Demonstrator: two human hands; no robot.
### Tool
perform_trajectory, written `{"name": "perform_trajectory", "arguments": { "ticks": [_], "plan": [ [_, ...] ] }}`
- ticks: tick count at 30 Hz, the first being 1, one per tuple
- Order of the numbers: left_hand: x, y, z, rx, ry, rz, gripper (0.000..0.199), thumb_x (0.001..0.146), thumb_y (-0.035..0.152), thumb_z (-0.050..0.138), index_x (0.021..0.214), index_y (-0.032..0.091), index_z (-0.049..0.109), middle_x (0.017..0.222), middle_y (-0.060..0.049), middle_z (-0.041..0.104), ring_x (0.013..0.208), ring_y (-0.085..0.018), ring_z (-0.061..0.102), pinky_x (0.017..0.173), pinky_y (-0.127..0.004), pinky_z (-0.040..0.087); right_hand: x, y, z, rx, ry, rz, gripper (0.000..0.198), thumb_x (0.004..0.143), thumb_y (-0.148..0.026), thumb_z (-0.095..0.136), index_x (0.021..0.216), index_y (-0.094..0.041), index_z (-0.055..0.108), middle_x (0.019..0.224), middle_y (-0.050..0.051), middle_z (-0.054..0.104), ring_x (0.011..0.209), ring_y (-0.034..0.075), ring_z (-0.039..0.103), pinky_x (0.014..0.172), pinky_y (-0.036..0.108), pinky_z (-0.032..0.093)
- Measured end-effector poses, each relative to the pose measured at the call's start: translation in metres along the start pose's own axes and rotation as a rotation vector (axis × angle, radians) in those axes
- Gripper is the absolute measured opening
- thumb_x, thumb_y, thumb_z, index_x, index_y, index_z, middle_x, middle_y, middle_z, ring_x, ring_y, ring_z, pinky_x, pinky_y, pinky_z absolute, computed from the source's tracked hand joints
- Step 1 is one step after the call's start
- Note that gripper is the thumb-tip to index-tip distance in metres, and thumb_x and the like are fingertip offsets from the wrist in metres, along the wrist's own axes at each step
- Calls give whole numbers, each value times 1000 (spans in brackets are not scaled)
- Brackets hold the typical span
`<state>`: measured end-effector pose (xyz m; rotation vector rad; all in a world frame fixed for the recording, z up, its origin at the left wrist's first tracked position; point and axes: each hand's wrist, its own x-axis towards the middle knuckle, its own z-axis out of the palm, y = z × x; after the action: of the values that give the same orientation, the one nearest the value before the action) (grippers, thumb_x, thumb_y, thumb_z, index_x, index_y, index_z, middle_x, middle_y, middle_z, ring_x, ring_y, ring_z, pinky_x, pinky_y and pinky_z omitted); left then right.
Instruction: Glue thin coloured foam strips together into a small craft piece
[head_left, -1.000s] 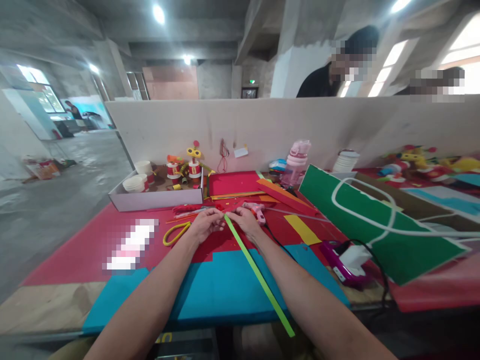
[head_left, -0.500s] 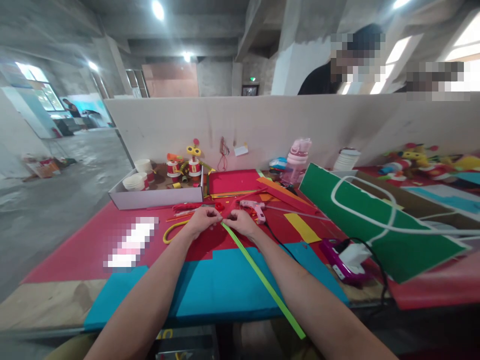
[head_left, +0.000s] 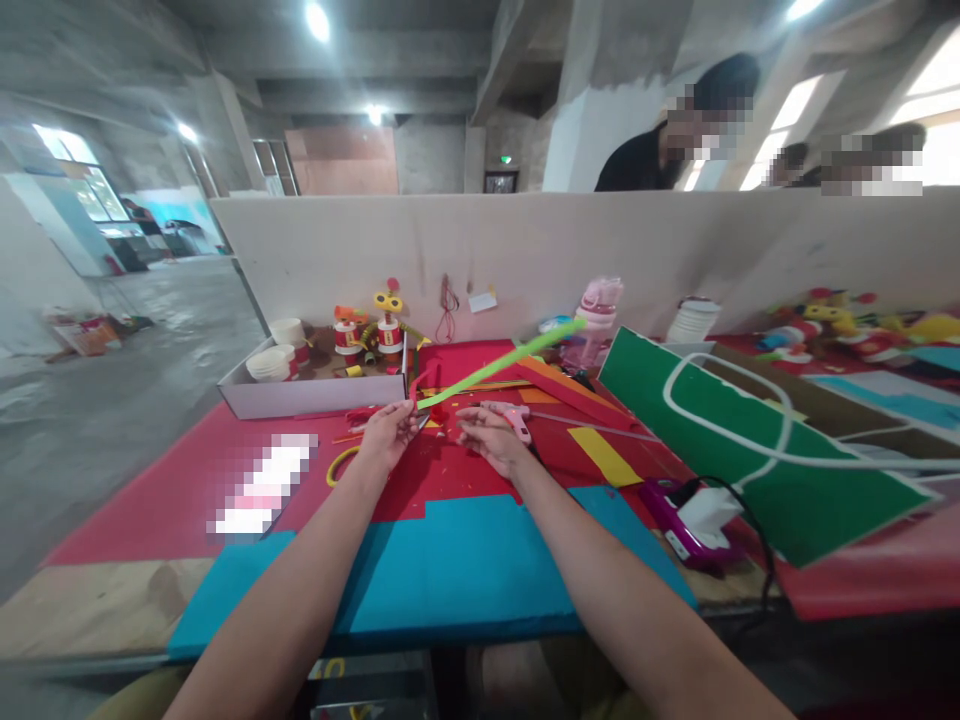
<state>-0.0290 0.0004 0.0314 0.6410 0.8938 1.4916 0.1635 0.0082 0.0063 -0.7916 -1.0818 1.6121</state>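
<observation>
My left hand (head_left: 388, 435) is closed over the red surface, pinching the near ends of a green paper strip (head_left: 495, 366) and a short red strip (head_left: 423, 384). From those fingers the green strip slants up to the right, its far end in front of the pink bottle. My right hand (head_left: 487, 440) is off the strips, its fingers spread and slightly curled with nothing visible in them. Just behind it lies a pink glue gun (head_left: 517, 422), partly hidden by the fingers. A yellow loop (head_left: 341, 468) rests left of my left hand.
A shallow box (head_left: 315, 396) holds white cups and small toy figures. Blue sheets (head_left: 465, 570) cover the table's front. At right are a purple power strip (head_left: 690, 530), a leaning green board (head_left: 750, 450) and a yellow paper piece (head_left: 604, 455). A person (head_left: 645, 155) is behind the partition.
The green strip has swung from pointing down toward me to pointing up and right. My right hand has let go and opened, while the left keeps its hold. A red strip now shows there.
</observation>
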Motion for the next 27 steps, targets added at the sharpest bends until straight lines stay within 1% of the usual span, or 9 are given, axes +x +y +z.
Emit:
{"name": "perform_trajectory", "arguments": {
  "ticks": [2, 5, 7, 9, 13, 16, 18, 22, 27],
  "plan": [
    [-4, -6, 6, -18, 11, -24, 12, 69, 10, 72, 69, 12, 60, 54, 2, 58, 46, -6, 52, 46, -16, 44, -3, 4, 11, -15, -37, -19, 39, 57, -29, 83, 89, -19, 64, 74, -2, 65, 61, 10, 60, 61, 24, 49],
    [-13, -16, 16, 16, -29, -59, 11, 66, 11, 73, 69, 11, 62, 54, 1, 59, 47, -7, 54, 48, -18, 46, -5, 6, 21, 15, -6, -33, 38, 57, -37, 84, 82, -17, 65, 73, -2, 65, 60, 9, 59, 65, 25, 51],
    [-18, -22, 21, 64, -72, -76, 14, 64, 13, 76, 69, 11, 63, 53, 1, 59, 47, -8, 55, 48, -18, 46, -4, 6, 22, 28, 21, -29, 36, 57, -41, 82, 77, -16, 65, 69, -1, 65, 59, 9, 57, 65, 26, 52],
    [-21, -25, 23, 109, -106, -96, 16, 63, 15, 78, 68, 11, 63, 53, 0, 59, 47, -8, 55, 48, -19, 46, -4, 6, 19, 11, 42, -25, 35, 56, -41, 83, 73, -15, 65, 64, -1, 64, 57, 10, 57, 63, 26, 52],
    [-20, -22, 20, 152, -113, -130, 13, 65, 16, 75, 73, 10, 66, 60, -2, 63, 47, -8, 55, 46, -19, 45, -2, 7, 12, -20, 80, -31, 31, 54, -34, 85, 71, -15, 66, 60, -2, 62, 55, 10, 56, 60, 25, 53],
    [-18, -16, 16, 169, -118, -105, 14, 67, 19, 74, 76, 10, 67, 63, -3, 64, 47, -8, 55, 45, -19, 45, -2, 7, 11, -26, 103, -29, 27, 56, -31, 83, 69, -15, 66, 58, -1, 61, 54, 10, 56, 59, 25, 54],
    [-18, -15, 15, 194, -128, -95, 18, 66, 23, 76, 74, 11, 66, 60, -2, 62, 46, -7, 54, 44, -18, 43, -2, 7, 12, -48, 102, -16, 25, 58, -30, 82, 68, -15, 66, 57, -1, 61, 52, 10, 56, 59, 25, 54],
    [-21, -18, 16, 274, -180, -121, 27, 61, 30, 81, 67, 12, 62, 53, 2, 56, 43, -6, 48, 40, -17, 38, -5, 7, 16, -87, 69, 7, 23, 58, -30, 82, 66, -15, 66, 57, -1, 62, 51, 10, 56, 58, 26, 54],
    [-20, -23, 17, 307, -185, -109, 27, 59, 28, 81, 65, 15, 58, 49, 3, 53, 42, -7, 48, 41, -17, 38, -8, 6, 18, -112, 43, -2, 25, 58, -32, 81, 66, -15, 66, 59, 0, 63, 51, 10, 56, 56, 24, 52]
  ]
}}
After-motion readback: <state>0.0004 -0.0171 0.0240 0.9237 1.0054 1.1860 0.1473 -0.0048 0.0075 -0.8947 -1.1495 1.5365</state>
